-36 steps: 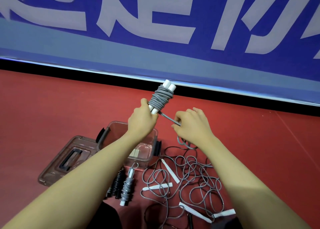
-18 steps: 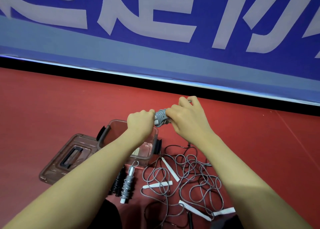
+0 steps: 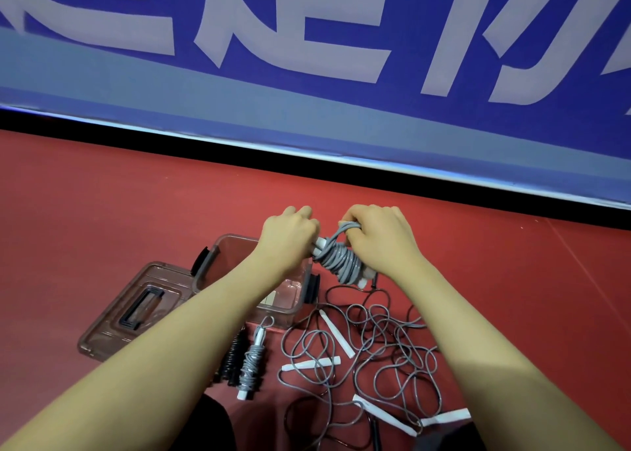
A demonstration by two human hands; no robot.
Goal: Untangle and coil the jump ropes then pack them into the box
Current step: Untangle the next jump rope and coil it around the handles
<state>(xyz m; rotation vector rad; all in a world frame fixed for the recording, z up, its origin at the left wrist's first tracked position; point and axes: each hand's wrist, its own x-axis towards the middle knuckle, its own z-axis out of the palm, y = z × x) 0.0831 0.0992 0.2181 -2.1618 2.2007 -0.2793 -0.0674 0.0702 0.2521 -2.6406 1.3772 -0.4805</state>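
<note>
Since 0.5 s ago: both hands sit slightly lower and the coiled bundle, then mostly hidden between them, is more exposed. Left hand (image 3: 288,237) grips the white handle ends at the upper left of the grey jump rope bundle (image 3: 339,261); fingers curled round them. Right hand (image 3: 379,237) grips the cord at the bundle's top, fingers curled over a loop. Bundle is held in the air, tilted down to the right, above the right edge of the box (image 3: 222,256).

Box: clear brownish, open, on the red floor (image 3: 102,211). Its lid (image 3: 136,309) lies flat just to its left, touching it. In front of the box lie a coiled grey rope (image 3: 252,365) and, beside it on the left, a coiled black rope (image 3: 234,356). To the right, loose tangled ropes (image 3: 375,348) with white handles spread on the floor. Blue banner (image 3: 307,75) runs behind.
</note>
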